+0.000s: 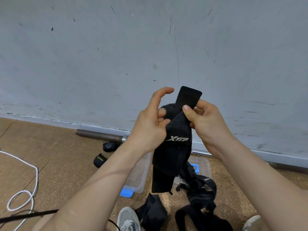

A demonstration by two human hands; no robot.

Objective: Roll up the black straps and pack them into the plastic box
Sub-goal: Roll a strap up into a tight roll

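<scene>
Item: black strap (176,147), marked XTEP, held up in front of the wall and above the box. The short flat end stands upward and the long tail hangs unrolled.
Right hand (206,124): your thumb presses the strap just under its top end with the fingers curled behind, a firm pinch.
Left hand (150,127): thumb and lower fingers are curled on the strap's left edge at the fold. The index finger is lifted clear.
Step in hand: judged to be starting the roll at the top end.
Next move calls for: turning that end over tightly while you feed the tail up evenly.
Plastic box (140,172): open on the floor below your forearms, partly hidden.
Lid (202,164): beside the box.
To be rolled: loose straps (201,192) near your feet.
Rolled strap (99,160): on the floor, left of the box.
Periphery: metal bar (100,135); white cable (25,195).
</scene>
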